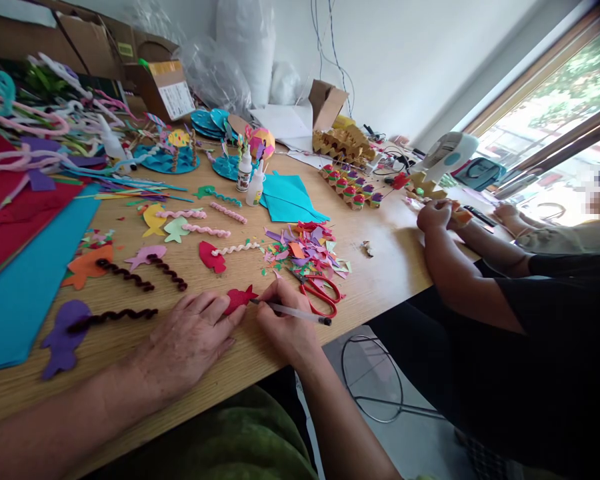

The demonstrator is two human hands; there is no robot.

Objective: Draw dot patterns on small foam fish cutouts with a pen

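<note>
A small red fish cutout [239, 300] lies on the wooden table [395, 267], pinned under the thumb and fingers of my left hand [193, 330]. My right hand [287, 327] is closed round a pen [300, 313] with a clear barrel; its tip is at the tail of the fish. Just beyond my right hand lie red-handled scissors [323, 297] and a heap of coloured scraps [305, 250]. Other fish cutouts with twisted pipe cleaners surround my left hand: a purple one [69, 333], an orange one [87, 267] and a larger red one [213, 257].
Glue bottles [255, 185] stand beside folded blue sheets [290, 197]. An egg carton with coloured pieces [353, 187] sits farther right. Pipe cleaners [35, 133] and large coloured sheets [35, 287] fill the left. At the right, another person's hands [437, 217] hold a small orange thing.
</note>
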